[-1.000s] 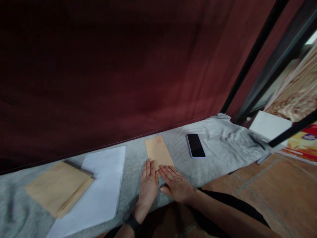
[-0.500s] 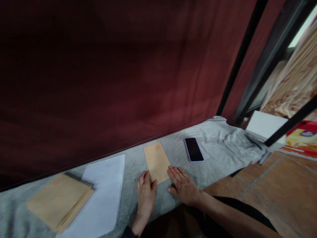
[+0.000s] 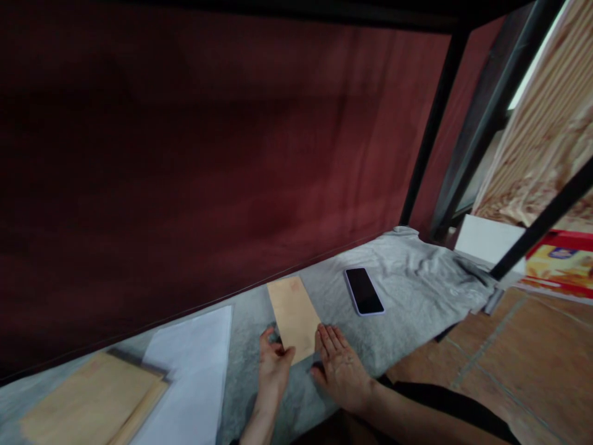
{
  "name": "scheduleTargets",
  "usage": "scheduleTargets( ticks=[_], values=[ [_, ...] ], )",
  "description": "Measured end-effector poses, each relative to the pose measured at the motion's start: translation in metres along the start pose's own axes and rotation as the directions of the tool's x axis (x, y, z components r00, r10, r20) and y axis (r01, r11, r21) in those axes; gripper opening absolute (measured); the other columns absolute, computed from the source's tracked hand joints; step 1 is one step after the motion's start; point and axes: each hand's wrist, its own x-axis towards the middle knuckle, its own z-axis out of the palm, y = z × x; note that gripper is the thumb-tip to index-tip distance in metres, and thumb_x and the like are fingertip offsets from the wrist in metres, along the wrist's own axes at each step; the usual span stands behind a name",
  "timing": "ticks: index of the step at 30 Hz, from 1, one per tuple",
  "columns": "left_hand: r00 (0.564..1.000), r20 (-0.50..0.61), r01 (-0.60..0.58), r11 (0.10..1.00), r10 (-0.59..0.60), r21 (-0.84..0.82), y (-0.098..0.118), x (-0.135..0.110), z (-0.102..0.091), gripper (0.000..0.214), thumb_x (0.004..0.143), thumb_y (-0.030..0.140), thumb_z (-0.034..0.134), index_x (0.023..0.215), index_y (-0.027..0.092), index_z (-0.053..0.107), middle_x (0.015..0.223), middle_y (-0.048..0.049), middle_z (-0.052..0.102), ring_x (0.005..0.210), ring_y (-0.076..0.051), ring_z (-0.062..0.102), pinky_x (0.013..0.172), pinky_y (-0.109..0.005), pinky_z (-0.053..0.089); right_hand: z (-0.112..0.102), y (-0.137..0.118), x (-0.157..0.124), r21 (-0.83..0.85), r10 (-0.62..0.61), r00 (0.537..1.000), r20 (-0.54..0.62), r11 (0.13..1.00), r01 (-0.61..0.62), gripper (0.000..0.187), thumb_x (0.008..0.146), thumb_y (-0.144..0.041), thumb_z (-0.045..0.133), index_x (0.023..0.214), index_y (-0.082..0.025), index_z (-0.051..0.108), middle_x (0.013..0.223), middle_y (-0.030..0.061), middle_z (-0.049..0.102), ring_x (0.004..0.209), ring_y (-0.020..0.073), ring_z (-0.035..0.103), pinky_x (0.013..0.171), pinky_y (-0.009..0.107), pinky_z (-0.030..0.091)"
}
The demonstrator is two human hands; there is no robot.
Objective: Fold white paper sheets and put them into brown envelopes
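A small tan paper envelope (image 3: 295, 315) with a faint reddish mark near its top right corner lies on a grey cloth. At its lower left edge is my left hand (image 3: 274, 364), fingers curled and thumb over the edge, pinching it; the fingertips are partly hidden. My right hand (image 3: 340, 371) lies flat along the lower right edge, fingers stretched out and close together, fingertips touching the envelope's side. Farther right lies a phone (image 3: 364, 291) with a dark screen and a pale purple case.
To the left, a stack of tan envelopes (image 3: 92, 398) partly overlaps white paper sheets (image 3: 189, 371). Grey cloth (image 3: 407, 284) covers the narrow surface. Behind it hangs a dark red sheet (image 3: 231, 185). Black frame bars (image 3: 428, 136) stand at the right, beside a white box (image 3: 491, 241) and tiled floor (image 3: 519, 346).
My left fingers have curled in at the envelope's edge, where they were straighter before. My right hand stays flat beside it. The view has tilted up slightly, so things appear lower.
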Motion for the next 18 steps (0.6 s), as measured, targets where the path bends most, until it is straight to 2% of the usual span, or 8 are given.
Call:
scheduleTargets(
  ticks=[3, 6, 8, 9, 11, 13, 15, 18],
  values=[
    [0.987, 0.125, 0.125, 0.970, -0.100, -0.209, 0.017, -0.006, 0.002, 0.071, 0.061, 0.022, 0.074, 0.127, 0.022, 0.046, 0.081, -0.0003, 0.074, 0.079, -0.024, 0.072, 0.077, -0.037, 0.054, -0.018, -0.003, 0.011, 0.038, 0.062, 0.997, 0.040, 0.997, -0.064, 0.061, 0.097, -0.042, 0.053, 0.143, -0.003, 0.052, 0.147, 0.0223, 0.052, 0.133, 0.0341, 0.051, 0.110, 0.045, 0.041],
    [0.974, 0.213, 0.144, 0.946, -0.083, -0.292, 0.035, -0.013, 0.007, 0.072, 0.062, 0.028, 0.081, 0.127, 0.022, 0.051, 0.099, -0.0050, 0.076, 0.092, -0.025, 0.073, 0.084, -0.036, 0.054, -0.039, 0.001, 0.028, 0.091, 0.113, 0.986, 0.123, 0.988, -0.124, 0.046, 0.094, -0.015, 0.047, 0.139, -0.010, 0.057, 0.128, 0.0187, 0.065, 0.110, 0.0294, 0.064, 0.092, 0.040, 0.053],
    [0.976, 0.215, 0.112, 0.941, -0.043, -0.318, 0.043, -0.015, 0.010, 0.072, 0.066, 0.039, 0.082, 0.129, 0.023, 0.053, 0.101, -0.0054, 0.075, 0.093, -0.024, 0.072, 0.082, -0.034, 0.055, -0.048, 0.009, 0.040, 0.248, 0.192, 0.971, 0.145, 0.943, -0.223, 0.047, 0.092, -0.005, 0.041, 0.135, -0.013, 0.059, 0.118, 0.0167, 0.067, 0.098, 0.0251, 0.067, 0.082, 0.034, 0.055],
    [0.979, 0.199, 0.099, 0.939, -0.033, -0.328, 0.046, -0.015, 0.012, 0.069, 0.070, 0.045, 0.080, 0.130, 0.023, 0.054, 0.101, -0.0060, 0.074, 0.094, -0.023, 0.071, 0.080, -0.033, 0.055, -0.051, 0.013, 0.045, 0.407, 0.250, 0.958, 0.143, 0.867, -0.287, 0.043, 0.093, -0.007, 0.040, 0.129, -0.014, 0.063, 0.117, 0.0161, 0.066, 0.095, 0.0235, 0.067, 0.082, 0.033, 0.054],
    [0.986, 0.157, 0.100, 0.937, -0.049, -0.334, 0.047, -0.014, 0.014, 0.064, 0.075, 0.054, 0.076, 0.128, 0.023, 0.058, 0.106, -0.0082, 0.072, 0.099, -0.023, 0.070, 0.077, -0.031, 0.056, -0.052, 0.021, 0.054, 0.750, 0.397, 0.897, 0.193, 0.530, -0.396, 0.030, 0.098, -0.022, 0.042, 0.108, -0.015, 0.069, 0.113, 0.0154, 0.066, 0.090, 0.0222, 0.068, 0.078, 0.032, 0.055],
    [0.984, 0.147, 0.141, 0.936, -0.098, -0.322, 0.044, -0.013, 0.016, 0.062, 0.073, 0.054, 0.078, 0.125, 0.023, 0.061, 0.113, -0.0105, 0.070, 0.105, -0.025, 0.068, 0.078, -0.032, 0.056, -0.048, 0.024, 0.059, 0.890, 0.453, 0.844, 0.286, 0.201, -0.409, 0.037, 0.100, -0.039, 0.041, 0.094, -0.015, 0.068, 0.100, 0.0133, 0.067, 0.083, 0.0220, 0.068, 0.072, 0.033, 0.057],
    [0.970, 0.192, 0.203, 0.930, -0.149, -0.306, 0.040, -0.012, 0.019, 0.063, 0.070, 0.052, 0.082, 0.122, 0.022, 0.062, 0.112, -0.0118, 0.071, 0.104, -0.026, 0.069, 0.080, -0.034, 0.057, -0.042, 0.022, 0.058, 0.918, 0.438, 0.821, 0.366, -0.027, -0.395, 0.045, 0.098, -0.053, 0.043, 0.092, -0.016, 0.067, 0.085, 0.0087, 0.067, 0.077, 0.0206, 0.067, 0.072, 0.034, 0.059],
    [0.944, 0.292, 0.242, 0.923, -0.153, -0.300, 0.035, -0.010, 0.027, 0.061, 0.064, 0.054, 0.084, 0.111, 0.019, 0.067, 0.102, -0.0110, 0.074, 0.093, -0.025, 0.071, 0.077, -0.034, 0.056, -0.032, 0.015, 0.051, 0.821, 0.338, 0.791, 0.510, -0.467, -0.329, 0.044, 0.079, -0.059, 0.070, 0.088, -0.017, 0.066, 0.076, 0.0025, 0.066, 0.073, 0.0175, 0.066, 0.079, 0.035, 0.059]
  ],
)
